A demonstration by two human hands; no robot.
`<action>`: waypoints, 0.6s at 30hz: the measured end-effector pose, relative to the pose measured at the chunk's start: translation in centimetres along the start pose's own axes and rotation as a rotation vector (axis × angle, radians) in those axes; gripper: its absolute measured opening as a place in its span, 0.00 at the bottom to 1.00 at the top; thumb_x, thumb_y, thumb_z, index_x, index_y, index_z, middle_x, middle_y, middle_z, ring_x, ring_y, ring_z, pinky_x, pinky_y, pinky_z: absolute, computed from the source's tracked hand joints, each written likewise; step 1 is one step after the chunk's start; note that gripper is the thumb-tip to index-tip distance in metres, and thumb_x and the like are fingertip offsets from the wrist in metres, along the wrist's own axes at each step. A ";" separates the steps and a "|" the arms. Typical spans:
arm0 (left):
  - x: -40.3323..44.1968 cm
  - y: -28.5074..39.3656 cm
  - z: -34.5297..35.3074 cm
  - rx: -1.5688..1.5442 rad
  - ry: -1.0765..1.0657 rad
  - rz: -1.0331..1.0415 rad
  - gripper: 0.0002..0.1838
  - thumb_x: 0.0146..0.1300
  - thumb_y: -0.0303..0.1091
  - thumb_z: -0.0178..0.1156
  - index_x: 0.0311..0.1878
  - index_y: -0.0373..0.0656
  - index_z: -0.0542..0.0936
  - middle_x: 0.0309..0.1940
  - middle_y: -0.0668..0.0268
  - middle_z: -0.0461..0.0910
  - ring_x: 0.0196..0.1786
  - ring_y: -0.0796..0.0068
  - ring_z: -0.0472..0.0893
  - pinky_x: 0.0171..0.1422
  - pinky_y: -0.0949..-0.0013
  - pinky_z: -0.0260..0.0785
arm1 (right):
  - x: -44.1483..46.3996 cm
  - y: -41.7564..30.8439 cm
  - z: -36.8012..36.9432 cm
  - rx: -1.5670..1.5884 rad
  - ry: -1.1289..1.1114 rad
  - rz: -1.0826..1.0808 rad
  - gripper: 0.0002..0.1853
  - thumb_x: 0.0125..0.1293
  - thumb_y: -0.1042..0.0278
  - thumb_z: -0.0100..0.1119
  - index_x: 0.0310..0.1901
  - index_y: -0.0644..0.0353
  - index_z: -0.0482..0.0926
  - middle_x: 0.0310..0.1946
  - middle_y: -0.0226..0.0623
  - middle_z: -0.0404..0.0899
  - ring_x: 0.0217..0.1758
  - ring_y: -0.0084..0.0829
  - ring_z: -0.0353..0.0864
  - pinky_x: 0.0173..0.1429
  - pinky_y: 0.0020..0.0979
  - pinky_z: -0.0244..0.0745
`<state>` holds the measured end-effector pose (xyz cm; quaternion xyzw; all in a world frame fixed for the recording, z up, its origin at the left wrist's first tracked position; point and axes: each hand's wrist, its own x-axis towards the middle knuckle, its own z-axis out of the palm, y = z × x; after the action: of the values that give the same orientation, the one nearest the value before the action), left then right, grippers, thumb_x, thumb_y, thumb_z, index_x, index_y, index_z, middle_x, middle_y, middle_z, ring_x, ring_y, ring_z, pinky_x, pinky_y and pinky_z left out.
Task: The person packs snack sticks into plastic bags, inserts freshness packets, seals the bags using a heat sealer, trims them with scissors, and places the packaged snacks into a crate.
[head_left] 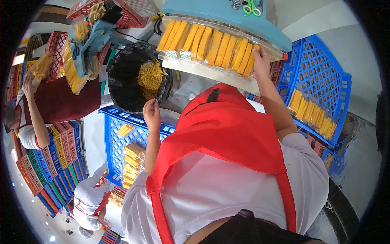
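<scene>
A row of clear plastic packs of yellow sticks (221,46) lies along the front of a light-blue machine, probably a sealer (227,14). At the row's right end, my right hand (262,64) has its fingers closed on the last pack's edge. My left hand (152,116) is low on the left, beside the rim of a bin lined with a black bag (122,91). Its fingers are pressed together, and what they may hold is too small to make out. Yellow scraps (150,79) lie inside the bin.
Green scissors (252,8) lie on the machine. Blue crates with yellow packs stand at the right (341,93) and by my left arm (109,142). At left, a co-worker's hand (29,86) holds packs by another blue machine (91,44). Another person (91,201) bends at lower left.
</scene>
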<state>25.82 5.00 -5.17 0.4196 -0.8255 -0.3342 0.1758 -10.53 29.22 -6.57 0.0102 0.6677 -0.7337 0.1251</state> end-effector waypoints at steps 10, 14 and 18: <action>-1.4 -5.3 0.8 0.016 0.011 -0.077 0.10 0.52 0.26 0.55 0.40 0.39 0.76 0.40 0.58 0.75 0.46 0.63 0.73 0.52 0.67 0.63 | -0.7 -1.1 0.7 0.049 0.021 0.015 0.28 0.57 0.69 0.54 0.56 0.74 0.58 0.51 0.47 0.66 0.53 0.31 0.65 0.55 0.26 0.61; -4.4 -12.3 1.1 0.019 0.065 -0.276 0.14 0.51 0.32 0.56 0.42 0.39 0.76 0.41 0.57 0.75 0.46 0.61 0.73 0.52 0.66 0.63 | -0.5 -1.3 -0.1 0.049 -0.056 -0.004 0.22 0.60 0.66 0.51 0.53 0.71 0.64 0.48 0.43 0.69 0.51 0.29 0.67 0.53 0.26 0.62; -9.6 -13.9 -0.9 0.221 0.173 -0.562 0.16 0.54 0.41 0.54 0.37 0.37 0.79 0.34 0.53 0.78 0.40 0.56 0.77 0.46 0.62 0.67 | -0.3 -1.5 -0.7 -0.007 -0.161 -0.006 0.18 0.63 0.61 0.42 0.48 0.65 0.70 0.43 0.39 0.72 0.45 0.28 0.71 0.50 0.28 0.65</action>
<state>39.93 6.52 -14.31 0.6748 -0.6905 -0.2410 0.0993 -10.60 30.12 -5.12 -0.0515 0.6581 -0.7302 0.1762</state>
